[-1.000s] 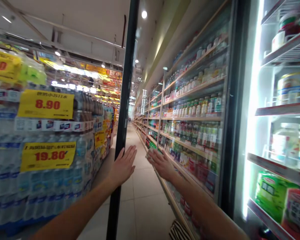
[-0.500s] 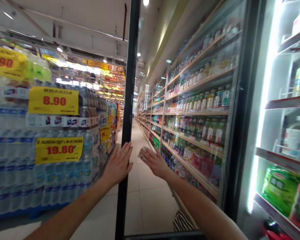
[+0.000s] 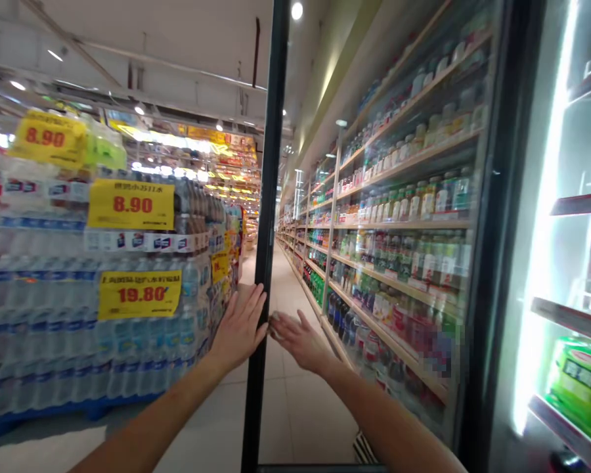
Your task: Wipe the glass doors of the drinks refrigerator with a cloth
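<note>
A glass cooler door with a black frame (image 3: 268, 217) stands swung open in front of me. My left hand (image 3: 241, 325) lies flat on the frame's edge, fingers stretched and together, with nothing held. On the glass pane just right of the frame, my right hand (image 3: 298, 338) presses a small crumpled greyish cloth (image 3: 274, 325) under its fingertips. Most of the cloth is hidden by the fingers, so its exact kind is hard to make out. Both forearms reach forward from the bottom of the view.
Left of the door rise stacked packs of bottled water (image 3: 142, 335) with yellow price signs (image 3: 132, 205). Through or in the glass show long shelves of bottles (image 3: 404, 203). At right is the lit cooler interior with a green package (image 3: 578, 381) on a shelf (image 3: 566, 420). Tiled floor (image 3: 295, 407) lies below.
My right hand has moved down and left across the glass with the cloth, closer to the frame. The left hand stays on the frame. The view has turned slightly left.
</note>
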The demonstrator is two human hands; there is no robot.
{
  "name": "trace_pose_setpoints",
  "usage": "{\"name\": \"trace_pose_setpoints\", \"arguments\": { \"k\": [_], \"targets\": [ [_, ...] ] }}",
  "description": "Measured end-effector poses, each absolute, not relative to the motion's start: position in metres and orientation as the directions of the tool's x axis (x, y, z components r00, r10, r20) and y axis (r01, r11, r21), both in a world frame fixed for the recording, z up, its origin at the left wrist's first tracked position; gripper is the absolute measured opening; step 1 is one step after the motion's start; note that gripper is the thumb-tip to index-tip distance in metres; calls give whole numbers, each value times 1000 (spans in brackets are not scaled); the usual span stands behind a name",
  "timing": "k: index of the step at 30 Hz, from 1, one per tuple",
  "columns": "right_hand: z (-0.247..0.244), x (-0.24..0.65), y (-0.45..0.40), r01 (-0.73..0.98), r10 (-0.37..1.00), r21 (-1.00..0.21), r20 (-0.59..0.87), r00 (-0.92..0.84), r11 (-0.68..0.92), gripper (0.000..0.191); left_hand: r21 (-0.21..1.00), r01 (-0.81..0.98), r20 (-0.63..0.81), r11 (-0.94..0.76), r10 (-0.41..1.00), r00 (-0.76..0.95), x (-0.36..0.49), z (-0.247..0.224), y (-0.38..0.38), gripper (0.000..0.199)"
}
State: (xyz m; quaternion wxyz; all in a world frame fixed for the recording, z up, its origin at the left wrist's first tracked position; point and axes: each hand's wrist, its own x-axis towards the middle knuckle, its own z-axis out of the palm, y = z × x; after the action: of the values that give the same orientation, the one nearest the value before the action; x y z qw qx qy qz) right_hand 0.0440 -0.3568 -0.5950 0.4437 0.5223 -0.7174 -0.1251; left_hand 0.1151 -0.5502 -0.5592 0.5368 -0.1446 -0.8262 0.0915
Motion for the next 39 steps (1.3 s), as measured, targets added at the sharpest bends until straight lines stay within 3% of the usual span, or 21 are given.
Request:
{"name": "trace_pose_setpoints", "arguments": {
  "k": [3, 5, 8, 11, 17, 20, 22, 24, 26, 27, 35, 37, 39],
  "targets": [
    [-619, 40, -337, -635, -891, 685, 453, -12, 357, 42, -300, 144, 864, 943, 332, -378, 114, -562, -552, 50],
    [-603, 33, -323, -609, -857, 677, 515, -8, 413, 44, -297, 140, 860, 944, 329, -391, 114, -563, -552, 51],
    [-559, 20, -305, -515, -633, 501, 767, -108, 695, 48, -304, 143, 839, 942, 336, -428, 114, -564, -546, 52],
    [-540, 16, -291, -424, -471, 368, 866, -168, 828, 47, -326, 165, 813, 931, 365, -453, 113, -567, -537, 52],
    [-619, 30, -265, -482, -738, 612, 666, -114, 627, 46, -403, 195, 782, 894, 447, -433, 102, -579, -521, 52],
    [-628, 27, -254, -489, -775, 652, 626, -84, 579, 44, -440, 207, 758, 874, 485, -436, 95, -581, -515, 54],
    [-605, 22, -249, -455, -679, 572, 726, -107, 683, 46, -447, 214, 742, 869, 493, -454, 91, -578, -511, 54],
    [-575, 16, -247, -384, -455, 373, 879, -146, 845, 49, -443, 221, 729, 869, 492, -476, 88, -575, -504, 55],
    [-558, 13, -246, -325, -295, 226, 937, -184, 918, 50, -433, 231, 723, 871, 489, -489, 86, -570, -496, 55],
    [-558, 14, -245, -312, -279, 209, 939, -199, 927, 50, -428, 238, 721, 872, 488, -492, 86, -568, -492, 55],
    [-641, 33, -226, -421, -601, 458, 733, -320, 783, 48, -386, 307, 717, 870, 493, -493, 78, -567, -481, 54],
    [-630, 32, -222, -417, -567, 420, 751, -340, 806, 50, -373, 328, 720, 868, 494, -488, 74, -570, -482, 55],
    [-607, 27, -220, -356, -425, 299, 832, -357, 885, 53, -358, 343, 730, 868, 490, -478, 70, -573, -482, 57]
  ]
}}
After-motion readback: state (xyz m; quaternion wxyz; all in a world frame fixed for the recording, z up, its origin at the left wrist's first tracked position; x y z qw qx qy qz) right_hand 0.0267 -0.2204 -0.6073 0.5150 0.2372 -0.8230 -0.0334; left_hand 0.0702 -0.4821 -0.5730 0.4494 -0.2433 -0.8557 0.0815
